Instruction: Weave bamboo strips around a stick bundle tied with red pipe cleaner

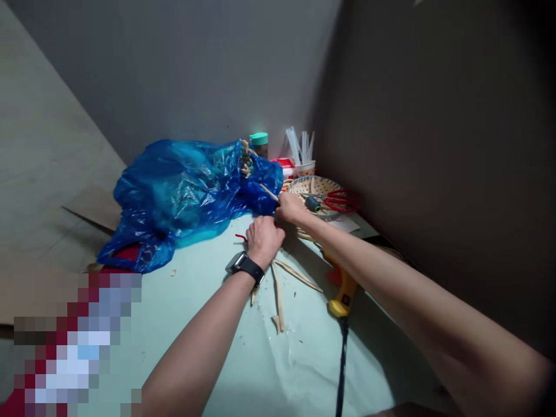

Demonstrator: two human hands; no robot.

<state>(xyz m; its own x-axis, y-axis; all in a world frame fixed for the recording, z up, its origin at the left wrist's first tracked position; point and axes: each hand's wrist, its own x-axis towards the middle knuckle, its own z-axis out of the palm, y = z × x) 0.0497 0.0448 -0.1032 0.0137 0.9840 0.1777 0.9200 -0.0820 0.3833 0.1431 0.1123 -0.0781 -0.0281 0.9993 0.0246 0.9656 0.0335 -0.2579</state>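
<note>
My right hand is closed, and a thin pale strip sticks out from it toward the upper left. Just below it, my left hand, with a black watch on the wrist, is bent down over the table with its fingers curled. What it grips is hidden beneath it. A short red string shows at its left side. Several pale dried strips lie on the table under and below my hands. A yellow glue gun lies under my right forearm, its black cord running toward me.
A large blue plastic bag fills the back left. At the back stand a jar with a mint lid and a cup of clear sticks. A woven basket holds red-handled scissors. Walls close off the back and right.
</note>
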